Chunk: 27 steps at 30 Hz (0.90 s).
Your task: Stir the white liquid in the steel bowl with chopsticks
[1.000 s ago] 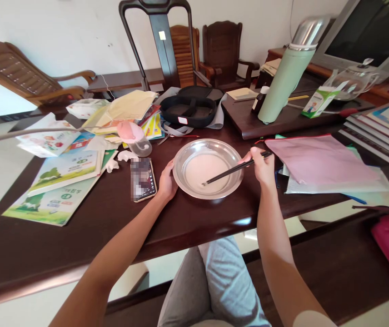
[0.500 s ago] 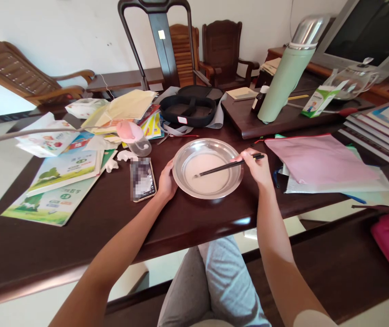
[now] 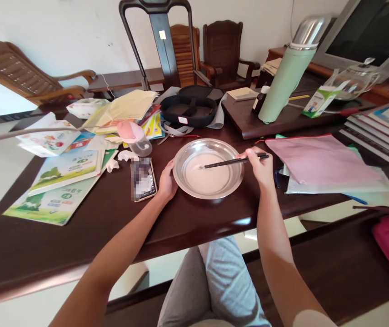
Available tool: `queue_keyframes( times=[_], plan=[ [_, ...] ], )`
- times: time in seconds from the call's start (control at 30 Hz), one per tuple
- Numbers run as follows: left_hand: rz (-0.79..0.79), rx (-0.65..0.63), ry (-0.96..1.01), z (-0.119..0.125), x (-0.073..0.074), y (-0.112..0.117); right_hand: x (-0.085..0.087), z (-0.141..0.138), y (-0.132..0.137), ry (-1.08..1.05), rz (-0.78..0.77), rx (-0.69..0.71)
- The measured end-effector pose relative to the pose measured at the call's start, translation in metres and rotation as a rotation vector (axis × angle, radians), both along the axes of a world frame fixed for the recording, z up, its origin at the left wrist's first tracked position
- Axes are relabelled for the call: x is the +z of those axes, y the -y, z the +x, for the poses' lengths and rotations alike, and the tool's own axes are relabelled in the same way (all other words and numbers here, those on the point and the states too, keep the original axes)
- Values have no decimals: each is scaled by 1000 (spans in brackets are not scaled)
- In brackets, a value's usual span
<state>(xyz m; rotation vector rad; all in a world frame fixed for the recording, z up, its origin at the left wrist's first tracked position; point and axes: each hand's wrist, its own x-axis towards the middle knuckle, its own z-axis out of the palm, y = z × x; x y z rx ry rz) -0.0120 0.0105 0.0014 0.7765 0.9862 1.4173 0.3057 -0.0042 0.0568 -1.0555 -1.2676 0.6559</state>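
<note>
Where the bowl (image 3: 208, 194) sits: on the table (image 3: 194, 218), near its front edge, pale liquid (image 3: 211, 179) inside.
Left hand (image 3: 168, 182): curved against the bowl's left rim, partly hidden; cannot tell how firmly it grips.
Right hand (image 3: 260, 168): closed around black chopsticks (image 3: 225, 162), at the bowl's right edge.
Chopsticks: tips at the liquid.
Phone (image 3: 144, 180): flat, just beside the left hand.

Chinese characters, apparently "数学," mark the lower booklet (image 3: 41, 210) on the table (image 3: 194, 227); print on the upper booklet (image 3: 63, 170) and green-and-white carton (image 3: 320, 101) blurs beyond reading.
</note>
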Motion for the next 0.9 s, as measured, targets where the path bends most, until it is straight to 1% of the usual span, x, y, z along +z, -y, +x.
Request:
queue_keyframes(
  times=[0.07,0.1,0.13,0.17,0.27,0.33,0.37,0.47,0.5,0.53,0.6,0.67,0.73,0.8,0.9],
  plan=[
    [0,-3,-4,0,0,0,-2,4,-2,-51,32,-108],
    [1,-4,-4,-1,-1,0,-4,6,-2,-76,38,-135],
    [2,-3,-3,-1,-1,-1,-5,7,-2,-92,37,-132],
    [2,-3,0,-1,-1,-1,-5,7,-2,-92,27,-101],
    [4,-3,12,-1,-2,-1,-3,2,0,-24,-26,58],
    [7,-4,17,-1,-2,-1,-1,-1,0,19,-31,89],
    [7,-6,17,-1,-2,-1,-1,-2,0,23,-20,65],
    [5,-14,12,0,-1,-1,-1,3,-1,-45,31,-100],
    [4,-15,9,0,-1,0,-2,5,-2,-77,40,-138],
    [4,-14,6,0,-1,0,-3,6,-2,-99,41,-144],
    [7,-9,3,0,0,0,-2,6,-1,-87,16,-71],
    [9,-3,6,0,0,0,-1,2,1,-28,-22,51],
    [8,2,13,0,-1,0,1,-1,1,13,-28,110],
    [7,0,18,-1,-2,-1,0,-1,0,3,6,65],
    [12,-9,20,-2,-3,-1,-4,4,-3,-79,66,-91]
  ],
)
